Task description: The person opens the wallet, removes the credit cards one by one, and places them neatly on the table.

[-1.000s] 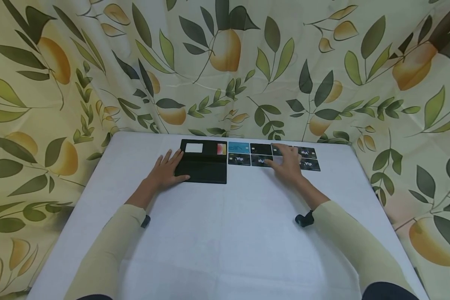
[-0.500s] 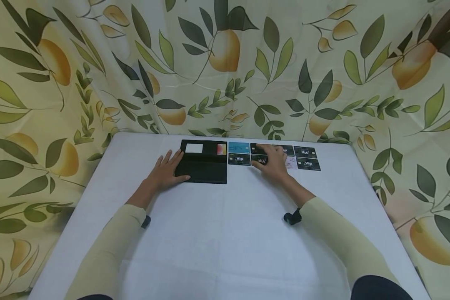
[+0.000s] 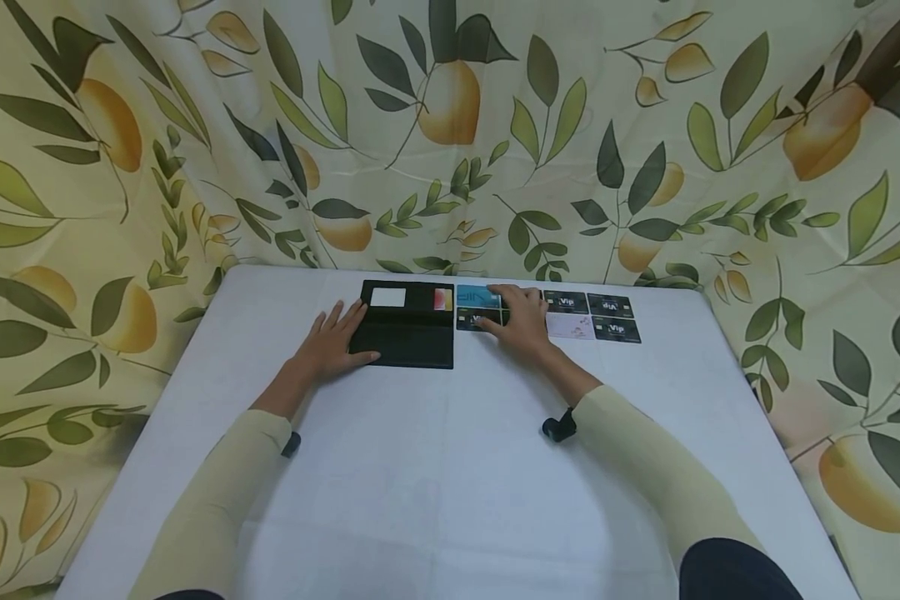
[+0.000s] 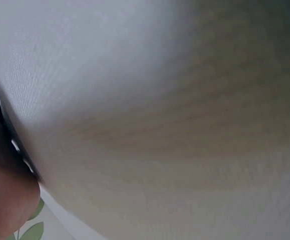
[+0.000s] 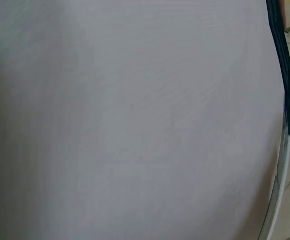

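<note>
The black wallet is flat, rectangular and matte; it lies open on the white cloth worktop. In its upper pockets sit a white card and a red card. The left hand rests on its left edge, fingers straight and spread. The right hand lies flat on glossy black cards, holding nothing; a blue card is just beyond its fingertips.
</note>
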Action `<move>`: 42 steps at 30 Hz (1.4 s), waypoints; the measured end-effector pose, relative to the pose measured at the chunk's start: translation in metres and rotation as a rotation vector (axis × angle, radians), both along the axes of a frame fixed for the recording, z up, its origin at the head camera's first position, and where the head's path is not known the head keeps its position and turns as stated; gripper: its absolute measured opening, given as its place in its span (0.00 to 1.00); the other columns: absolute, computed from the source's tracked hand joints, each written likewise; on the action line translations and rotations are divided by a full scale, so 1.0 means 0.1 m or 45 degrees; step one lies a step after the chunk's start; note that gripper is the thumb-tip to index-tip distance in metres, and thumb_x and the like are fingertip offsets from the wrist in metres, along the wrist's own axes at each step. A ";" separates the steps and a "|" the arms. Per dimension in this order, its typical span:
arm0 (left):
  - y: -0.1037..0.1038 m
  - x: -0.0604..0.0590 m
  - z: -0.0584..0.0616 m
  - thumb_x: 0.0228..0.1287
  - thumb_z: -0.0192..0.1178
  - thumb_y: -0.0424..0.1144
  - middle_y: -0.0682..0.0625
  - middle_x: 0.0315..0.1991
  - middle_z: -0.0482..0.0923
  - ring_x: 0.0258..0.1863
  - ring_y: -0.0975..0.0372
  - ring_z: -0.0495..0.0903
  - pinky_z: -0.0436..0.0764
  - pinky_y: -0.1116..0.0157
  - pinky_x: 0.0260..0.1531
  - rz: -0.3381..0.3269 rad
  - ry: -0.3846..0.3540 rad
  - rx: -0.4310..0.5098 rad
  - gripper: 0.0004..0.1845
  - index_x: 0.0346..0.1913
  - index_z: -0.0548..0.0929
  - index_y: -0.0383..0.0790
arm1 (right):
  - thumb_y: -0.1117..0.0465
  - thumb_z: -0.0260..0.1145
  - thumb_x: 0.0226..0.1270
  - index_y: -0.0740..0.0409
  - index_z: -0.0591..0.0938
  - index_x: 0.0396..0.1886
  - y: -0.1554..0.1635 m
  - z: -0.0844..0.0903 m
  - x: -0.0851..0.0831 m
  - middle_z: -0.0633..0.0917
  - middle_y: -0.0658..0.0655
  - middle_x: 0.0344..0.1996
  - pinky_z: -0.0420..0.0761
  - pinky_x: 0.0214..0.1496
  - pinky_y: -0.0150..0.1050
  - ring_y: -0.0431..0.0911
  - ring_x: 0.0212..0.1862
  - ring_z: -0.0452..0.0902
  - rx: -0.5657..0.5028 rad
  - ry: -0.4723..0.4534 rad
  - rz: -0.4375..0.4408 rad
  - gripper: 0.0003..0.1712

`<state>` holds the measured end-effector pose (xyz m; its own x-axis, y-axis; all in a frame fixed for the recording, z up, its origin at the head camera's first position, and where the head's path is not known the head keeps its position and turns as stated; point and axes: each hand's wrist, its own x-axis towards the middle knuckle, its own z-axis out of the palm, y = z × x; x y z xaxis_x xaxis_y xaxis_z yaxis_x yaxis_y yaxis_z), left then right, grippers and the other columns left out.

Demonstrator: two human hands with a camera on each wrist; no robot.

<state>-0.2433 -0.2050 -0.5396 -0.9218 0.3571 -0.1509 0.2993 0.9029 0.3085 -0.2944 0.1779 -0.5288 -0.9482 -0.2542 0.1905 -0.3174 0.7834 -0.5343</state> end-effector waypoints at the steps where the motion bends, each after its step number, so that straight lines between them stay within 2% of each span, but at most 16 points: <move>1: 0.00 0.00 0.00 0.72 0.55 0.69 0.43 0.86 0.38 0.84 0.44 0.32 0.32 0.43 0.79 -0.001 0.000 -0.002 0.56 0.86 0.42 0.39 | 0.46 0.77 0.67 0.51 0.75 0.76 -0.02 0.00 0.00 0.75 0.60 0.72 0.55 0.67 0.63 0.60 0.64 0.61 -0.005 0.001 0.009 0.41; 18: 0.01 -0.01 0.00 0.72 0.54 0.70 0.44 0.87 0.37 0.84 0.45 0.31 0.32 0.43 0.79 0.006 -0.010 -0.003 0.56 0.86 0.42 0.40 | 0.44 0.78 0.65 0.55 0.77 0.74 -0.37 -0.07 -0.19 0.77 0.58 0.72 0.57 0.64 0.60 0.58 0.63 0.65 0.065 0.038 0.072 0.42; 26: -0.01 0.00 0.00 0.71 0.55 0.69 0.43 0.86 0.38 0.84 0.44 0.32 0.33 0.42 0.79 0.001 0.003 -0.001 0.56 0.86 0.43 0.39 | 0.46 0.78 0.67 0.57 0.78 0.73 -0.50 -0.06 -0.20 0.77 0.59 0.71 0.58 0.64 0.60 0.58 0.63 0.65 0.048 0.024 0.076 0.39; 42: 0.01 0.00 0.00 0.71 0.54 0.70 0.43 0.86 0.38 0.84 0.44 0.32 0.33 0.42 0.79 0.002 -0.008 0.003 0.56 0.86 0.44 0.39 | 0.47 0.73 0.72 0.53 0.79 0.72 -0.64 -0.10 -0.32 0.77 0.58 0.71 0.62 0.61 0.62 0.59 0.63 0.65 0.179 0.017 0.093 0.33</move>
<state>-0.2437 -0.2043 -0.5396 -0.9215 0.3560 -0.1555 0.2959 0.9026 0.3126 -0.3266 0.1143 -0.5391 -0.9239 -0.3475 0.1604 -0.3825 0.8247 -0.4166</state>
